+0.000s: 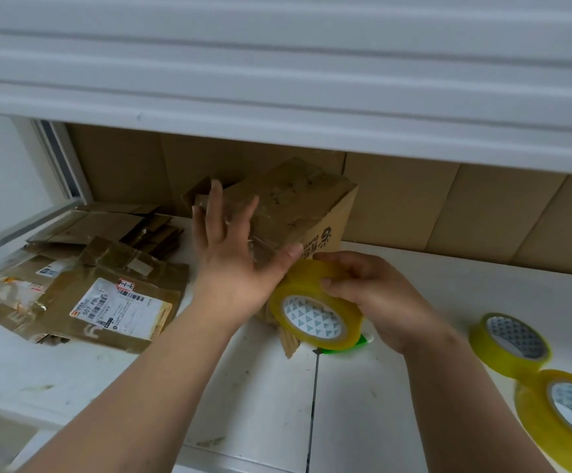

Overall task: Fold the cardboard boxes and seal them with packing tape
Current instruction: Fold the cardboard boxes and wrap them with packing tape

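A folded brown cardboard box (298,206) stands on the white table (380,387) under a shelf. My left hand (233,254) lies flat on its top with fingers spread, the thumb pressing near the box's front edge. My right hand (376,295) grips a yellow roll of packing tape (315,308) held against the box's near corner. Clear tape glints on the box top beside my left hand.
Flattened cardboard boxes with shipping labels (83,295) lie in a pile at the left. Two more yellow tape rolls (513,343) (564,418) sit at the right. A green object (346,346) peeks out under the held roll. A white shelf (277,80) overhangs the work area.
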Motion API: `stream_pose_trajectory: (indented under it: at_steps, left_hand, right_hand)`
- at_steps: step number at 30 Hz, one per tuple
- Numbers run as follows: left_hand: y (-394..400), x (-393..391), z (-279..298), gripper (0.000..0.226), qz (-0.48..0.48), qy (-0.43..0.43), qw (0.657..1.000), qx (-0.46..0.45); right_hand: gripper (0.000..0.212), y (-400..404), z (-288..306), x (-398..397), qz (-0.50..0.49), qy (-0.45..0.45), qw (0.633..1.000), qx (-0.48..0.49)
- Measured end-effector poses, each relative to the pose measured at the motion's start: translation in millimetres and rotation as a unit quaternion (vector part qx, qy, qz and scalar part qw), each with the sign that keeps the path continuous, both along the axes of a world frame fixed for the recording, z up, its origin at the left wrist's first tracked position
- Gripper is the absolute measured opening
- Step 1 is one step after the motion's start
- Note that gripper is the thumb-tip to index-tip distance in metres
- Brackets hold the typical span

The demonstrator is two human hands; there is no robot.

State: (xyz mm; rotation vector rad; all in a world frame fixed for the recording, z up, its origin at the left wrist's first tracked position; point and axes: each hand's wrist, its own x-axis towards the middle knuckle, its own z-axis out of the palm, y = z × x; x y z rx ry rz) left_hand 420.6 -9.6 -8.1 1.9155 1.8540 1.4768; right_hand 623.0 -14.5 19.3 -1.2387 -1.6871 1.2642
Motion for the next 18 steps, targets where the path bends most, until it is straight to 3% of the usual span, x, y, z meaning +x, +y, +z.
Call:
stream_pose_trajectory:
  at_steps: [4, 8, 13, 18]
  left_hand:
    - [6.5, -10.6, 9.5, 0.094, 0.032, 0.029, 0.996, -0.073]
    - [12.9, -29.8, 22.6, 0.094, 0.031, 0.082, 0.992, -0.091]
    - [17.5, -46.0, 32.5, 0.093, 0.019, 0.114, 0.988, -0.103]
    - [21.6, -54.3, 37.0, 0.079, -0.005, 0.116, 0.989, -0.093]
  right_hand:
    - [0.04, -2.0, -9.7, 5.5, 0.032, 0.086, 0.995, -0.042]
    - [0.043, -8.7, -30.9, 0.6, 0.046, 0.11, 0.991, -0.06]
    - [0.046, -23.5, -57.5, -15.4, 0.099, 0.237, 0.964, -0.074]
    - [0.041, -26.9, -70.9, -26.0, 0.11, 0.184, 0.975, -0.06]
